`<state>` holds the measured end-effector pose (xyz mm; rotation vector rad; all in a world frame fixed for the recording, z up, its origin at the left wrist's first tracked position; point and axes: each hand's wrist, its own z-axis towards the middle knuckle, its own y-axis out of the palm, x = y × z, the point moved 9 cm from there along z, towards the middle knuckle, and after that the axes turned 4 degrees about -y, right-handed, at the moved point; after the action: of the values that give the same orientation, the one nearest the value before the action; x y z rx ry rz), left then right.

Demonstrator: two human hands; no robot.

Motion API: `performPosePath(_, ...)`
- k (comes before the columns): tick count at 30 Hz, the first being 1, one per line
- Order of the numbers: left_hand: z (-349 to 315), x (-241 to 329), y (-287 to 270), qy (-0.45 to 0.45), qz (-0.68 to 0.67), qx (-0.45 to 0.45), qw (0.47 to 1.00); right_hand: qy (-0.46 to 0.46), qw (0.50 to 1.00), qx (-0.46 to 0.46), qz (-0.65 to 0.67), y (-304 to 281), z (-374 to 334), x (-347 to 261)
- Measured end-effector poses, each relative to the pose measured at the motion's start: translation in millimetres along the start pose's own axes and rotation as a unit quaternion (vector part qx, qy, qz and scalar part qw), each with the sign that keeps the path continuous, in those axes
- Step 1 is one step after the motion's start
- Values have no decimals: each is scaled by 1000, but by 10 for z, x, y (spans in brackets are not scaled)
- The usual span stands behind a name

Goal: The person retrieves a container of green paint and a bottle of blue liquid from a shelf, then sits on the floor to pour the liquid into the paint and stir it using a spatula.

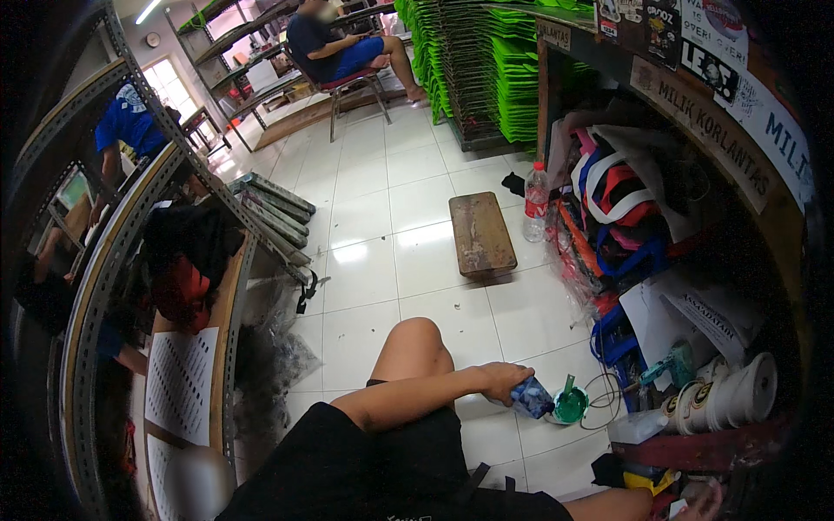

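Note:
My left hand [502,382] reaches across my lap and is closed around a blue-smeared plastic cup [532,398], which is tilted to the right. Just beyond the cup, a white tub of green paint [570,406] stands on the floor with a green-coated stick [569,385] in it. Down at the lower right, my right hand [705,502] is among small items beside the low red shelf. Its fingers are dim and partly cut off, so I cannot make out whether they grip anything. A yellow item [650,483] lies next to that hand.
A wooden stool [483,233] and a plastic bottle [536,201] stand ahead. White rolls [725,395] lie at right, above a thin cable [608,401]. Metal shelving [195,165] lines the left; green racks [512,87] stand behind. One person sits at the back; another bends at left.

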<state>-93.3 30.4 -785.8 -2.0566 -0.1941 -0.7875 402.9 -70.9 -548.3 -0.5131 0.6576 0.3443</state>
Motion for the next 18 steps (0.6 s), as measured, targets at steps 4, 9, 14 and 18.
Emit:
performPosePath(4,135,-3,-22,22,3,36,999,0,955,-293,44,1229,-502,15)
performPosePath(9,-104,-91,77,0,14,25,1000,-27,838,-539,83,2701,-1373,-997)
performPosePath(14,80,103,14,-9,39,-5,999,-104,816,-562,82,3331,-1625,-630)
performPosePath(18,177,-287,289,38,8,36,999,-153,777,-608,52,3573,-1959,-394)
